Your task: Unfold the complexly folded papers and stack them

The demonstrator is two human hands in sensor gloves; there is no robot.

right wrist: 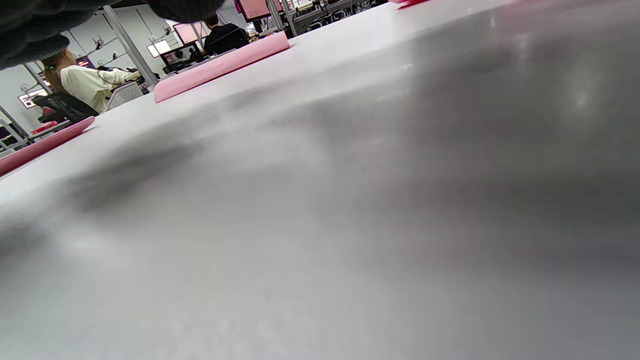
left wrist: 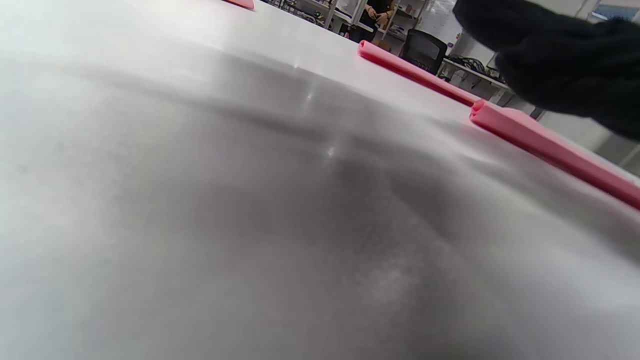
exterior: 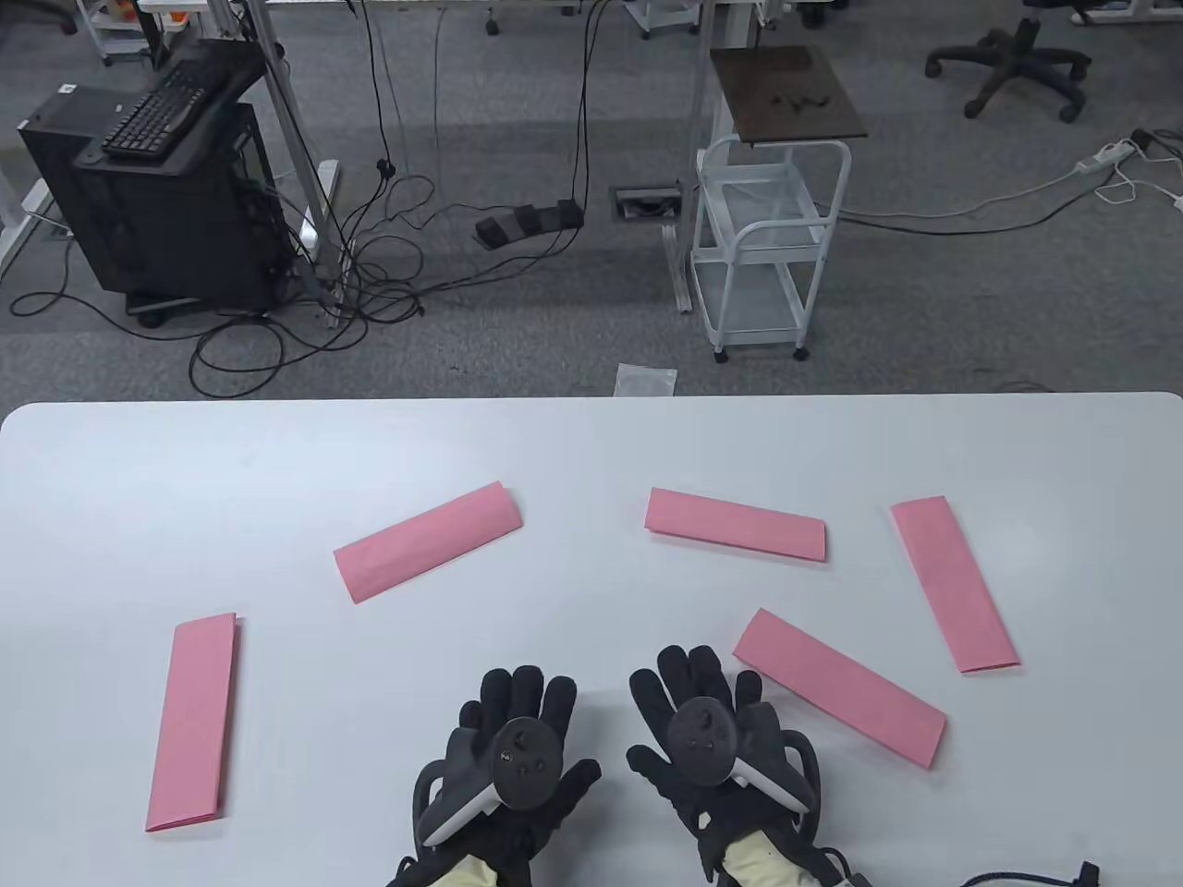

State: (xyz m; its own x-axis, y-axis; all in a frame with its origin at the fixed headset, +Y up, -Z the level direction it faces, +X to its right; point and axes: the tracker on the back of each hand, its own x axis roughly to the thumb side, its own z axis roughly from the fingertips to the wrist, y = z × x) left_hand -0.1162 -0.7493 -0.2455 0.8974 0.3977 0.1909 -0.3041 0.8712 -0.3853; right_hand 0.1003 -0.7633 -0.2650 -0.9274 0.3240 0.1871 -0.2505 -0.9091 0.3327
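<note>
While hands (exterior: 610,739) lie flat, folded papers (exterior: 836,686) beside

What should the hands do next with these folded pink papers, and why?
Probably reach the right hand to the nearest folded pink paper strip, just to its right. All five strips lie folded, none stacked, and both the right and left hand rest flat on the white table, holding nothing.

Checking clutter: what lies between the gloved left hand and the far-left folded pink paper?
Only bare white table between left hand and far-left folded pink paper, per table view.
</note>
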